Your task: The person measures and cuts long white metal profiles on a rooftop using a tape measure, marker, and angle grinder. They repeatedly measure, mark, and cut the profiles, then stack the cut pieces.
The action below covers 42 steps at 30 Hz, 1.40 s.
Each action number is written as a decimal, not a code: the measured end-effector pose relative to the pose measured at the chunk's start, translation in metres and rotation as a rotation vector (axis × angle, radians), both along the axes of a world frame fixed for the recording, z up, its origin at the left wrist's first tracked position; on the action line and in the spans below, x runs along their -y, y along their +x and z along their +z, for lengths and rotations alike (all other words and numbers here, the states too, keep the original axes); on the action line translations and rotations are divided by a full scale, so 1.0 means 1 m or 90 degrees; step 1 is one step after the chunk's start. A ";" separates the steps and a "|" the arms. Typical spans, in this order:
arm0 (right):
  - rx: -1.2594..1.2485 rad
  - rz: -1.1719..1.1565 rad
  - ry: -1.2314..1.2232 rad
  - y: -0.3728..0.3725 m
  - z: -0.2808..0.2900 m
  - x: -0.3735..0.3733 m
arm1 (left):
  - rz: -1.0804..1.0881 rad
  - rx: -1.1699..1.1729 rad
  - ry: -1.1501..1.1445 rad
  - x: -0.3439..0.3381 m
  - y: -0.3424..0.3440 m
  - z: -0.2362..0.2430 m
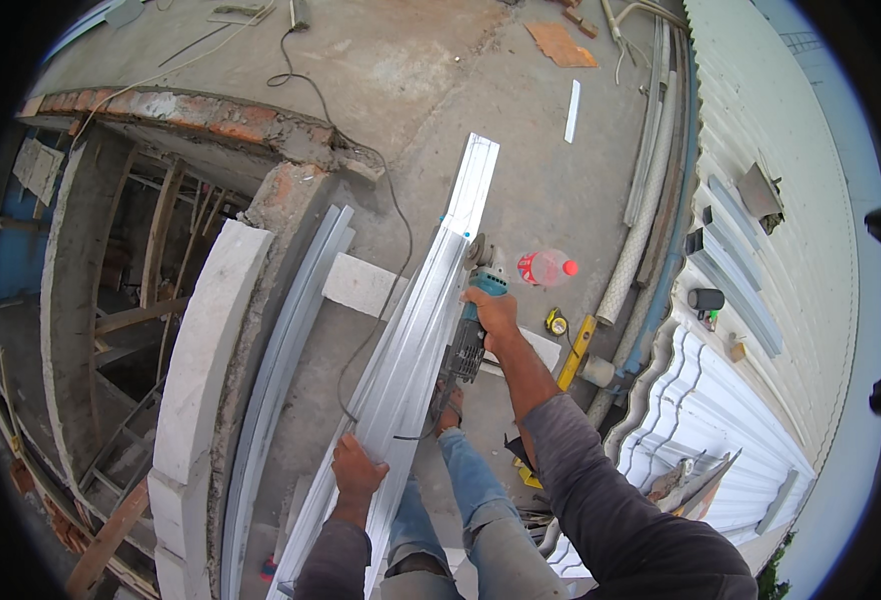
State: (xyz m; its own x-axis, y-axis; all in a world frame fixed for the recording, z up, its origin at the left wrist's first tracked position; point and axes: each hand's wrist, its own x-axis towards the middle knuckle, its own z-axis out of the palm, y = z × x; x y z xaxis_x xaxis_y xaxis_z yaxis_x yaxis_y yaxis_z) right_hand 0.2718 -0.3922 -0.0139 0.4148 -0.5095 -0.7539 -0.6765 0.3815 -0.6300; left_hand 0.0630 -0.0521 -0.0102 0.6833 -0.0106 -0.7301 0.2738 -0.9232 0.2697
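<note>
My right hand point(493, 312) is closed around a teal and black angle grinder point(469, 340), whose disc head lies against the right edge of a long silver metal profile point(416, 335) at its upper part. A shorter bright piece point(475, 180) continues from the profile's far end. My left hand point(359, 465) grips the same profile at its near portion, fingers curled over it. A dark cord point(392, 210) runs along the profile's left. Pale blocks point(359, 290) lie crosswise underneath. A plastic bottle with a red cap point(547, 267) is right of the grinder's head.
An opening with timber framing point(161, 230) drops away on the left, edged by pale blockwork point(201, 370). At right lie a tape measure point(556, 320), yellow level point(577, 352), long pipes point(651, 180) and corrugated white sheets point(721, 420). Grey profiles point(291, 370) lie beside the blockwork.
</note>
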 end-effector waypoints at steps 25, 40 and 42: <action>0.038 0.040 0.006 -0.005 0.018 0.016 | -0.004 0.014 0.006 -0.004 -0.002 0.002; 0.000 0.038 0.009 -0.004 0.011 0.011 | -0.004 -0.011 0.011 -0.004 -0.004 0.003; -0.006 0.042 -0.002 -0.004 0.010 0.011 | -0.002 -0.005 0.005 -0.003 -0.004 0.002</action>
